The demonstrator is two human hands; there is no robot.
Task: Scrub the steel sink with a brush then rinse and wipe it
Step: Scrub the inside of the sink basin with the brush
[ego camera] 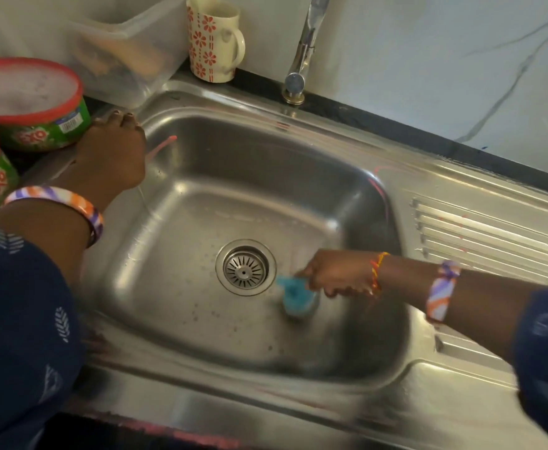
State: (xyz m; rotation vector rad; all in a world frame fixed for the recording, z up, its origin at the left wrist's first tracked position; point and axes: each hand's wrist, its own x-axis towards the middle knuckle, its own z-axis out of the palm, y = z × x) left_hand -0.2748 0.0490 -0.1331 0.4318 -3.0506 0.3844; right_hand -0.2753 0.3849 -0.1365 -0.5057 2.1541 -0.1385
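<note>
Sink: stainless steel sink basin (201, 190) with a ribbed draining board to its right.
Drain: round slotted steel drain strainer (246, 267) in the sink floor.
Right hand: right hand (337, 276) grips a blurred blue scrubbing brush (295, 295) on the sink floor, just right of the drain.
Left hand: left hand (113, 151) rests on the sink's left rim.
Behind the sink: chrome tap (301, 60), cream mug with red flowers (215, 39).
Left of the sink: green tub with red rim (29, 102).

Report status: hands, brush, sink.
Right hand grips blue brush beside the drain. Left hand rests on sink rim. Nothing blocking.
</note>
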